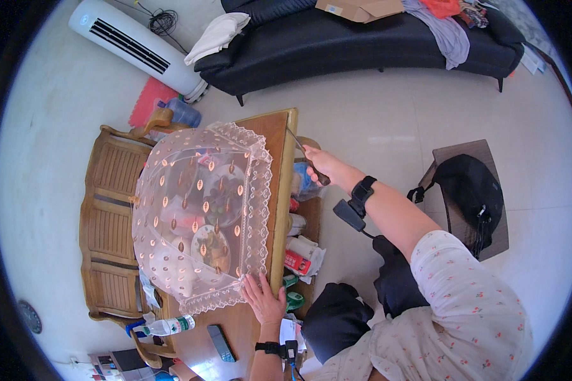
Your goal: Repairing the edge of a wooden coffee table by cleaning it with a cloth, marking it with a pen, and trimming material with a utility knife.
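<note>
In my right hand is a long thin knife-like tool with a dark brown handle. Its narrow grey blade points up and left, over the far right corner of the wooden table. My left hand rests with fingers spread on the near table edge, its fingertips touching the lace hem of a food cover. That pink mesh food cover, patterned with leaves, stands domed on the table. Through the mesh show a plate of food and other dishes, blurred by the fabric.
A water bottle and a phone lie beside the cover. Packages fill a shelf under the table's right side. A wooden bench stands left, a black sofa beyond, a stool with a black bag right.
</note>
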Available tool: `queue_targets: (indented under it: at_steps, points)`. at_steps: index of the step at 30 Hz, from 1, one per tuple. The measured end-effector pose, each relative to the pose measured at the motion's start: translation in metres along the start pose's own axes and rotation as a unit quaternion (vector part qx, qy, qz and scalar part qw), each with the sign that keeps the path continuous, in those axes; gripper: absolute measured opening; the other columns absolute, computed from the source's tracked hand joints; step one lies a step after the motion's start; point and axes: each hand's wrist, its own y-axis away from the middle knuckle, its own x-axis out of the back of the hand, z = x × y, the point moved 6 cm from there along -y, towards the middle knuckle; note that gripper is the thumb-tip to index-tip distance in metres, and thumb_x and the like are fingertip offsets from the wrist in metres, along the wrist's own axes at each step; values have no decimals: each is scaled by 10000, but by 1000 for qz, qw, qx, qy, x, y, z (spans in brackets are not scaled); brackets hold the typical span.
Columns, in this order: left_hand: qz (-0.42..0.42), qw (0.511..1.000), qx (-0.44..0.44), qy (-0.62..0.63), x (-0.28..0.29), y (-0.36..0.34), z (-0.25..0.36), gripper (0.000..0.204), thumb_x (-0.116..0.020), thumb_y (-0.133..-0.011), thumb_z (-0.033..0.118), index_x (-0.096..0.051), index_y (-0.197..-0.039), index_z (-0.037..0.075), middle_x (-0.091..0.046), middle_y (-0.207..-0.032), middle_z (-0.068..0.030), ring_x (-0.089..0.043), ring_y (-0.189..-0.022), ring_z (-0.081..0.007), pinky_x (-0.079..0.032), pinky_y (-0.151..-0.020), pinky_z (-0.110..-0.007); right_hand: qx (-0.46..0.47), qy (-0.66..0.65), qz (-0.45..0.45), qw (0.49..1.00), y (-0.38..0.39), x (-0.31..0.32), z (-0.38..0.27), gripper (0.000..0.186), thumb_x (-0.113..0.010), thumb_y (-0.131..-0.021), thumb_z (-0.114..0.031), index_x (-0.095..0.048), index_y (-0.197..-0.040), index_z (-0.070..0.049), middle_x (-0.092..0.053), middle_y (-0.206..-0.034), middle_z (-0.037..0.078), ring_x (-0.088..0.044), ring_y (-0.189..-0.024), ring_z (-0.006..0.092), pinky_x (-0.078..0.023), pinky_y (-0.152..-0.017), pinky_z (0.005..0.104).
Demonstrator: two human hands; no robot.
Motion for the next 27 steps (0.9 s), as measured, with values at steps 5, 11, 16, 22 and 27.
queue_targets:
  at_steps: [5, 11, 16, 22, 27]
  points:
    - [16, 1000, -15, 5, -1, -5, 7, 746, -609, -745, 359, -313, -1341, 23, -205, -1400, -269, -162, -1314, -417, -130, -1061, -546, 37, -15, 42, 998, -17, 15, -31, 455, -296, -960, -295, -209, -1406, -277, -459, -522, 22, -410, -375, 139, -343, -333, 309]
    - [14, 1000, -9, 0, -1, -3, 3, 766, -610, -738, 364, -299, -1346, 17, -206, -1402, -263, -171, -1310, -424, -137, -1061, -549, 28, -4, 16, 999, -9, 8, -24, 450, -286, -958, -281, -225, -1403, -253, -452, -520, 21, -405, -372, 137, -347, -340, 299]
    - [22, 1000, -16, 11, -1, -4, 8, 776, -614, -731, 360, -295, -1344, 7, -203, -1401, -266, -178, -1307, -425, -147, -1058, -550, 36, 13, 42, 998, -25, 20, -39, 427, -274, -970, -323, -232, -1391, -269, -460, -572, -8, -416, -401, 96, -344, -357, 270]
    - [19, 1000, -13, 2, -1, 1, 0, 775, -614, -731, 353, -293, -1343, 2, -193, -1406, -265, -173, -1308, -423, -150, -1058, -550, 113, 284, 83, 948, 1, 17, -44, 476, -355, -910, -206, -301, -1368, -84, -575, -600, 110, -515, -437, 203, -416, -419, 354]
    - [16, 1000, -12, 10, 2, -4, 5, 760, -600, -746, 357, -292, -1341, -2, -194, -1406, -262, -165, -1312, -416, -138, -1063, -541, 170, 511, 178, 824, 1, 31, -41, 572, -439, -781, -105, -325, -1335, -20, -628, -814, 206, -612, -612, 280, -467, -502, 372]
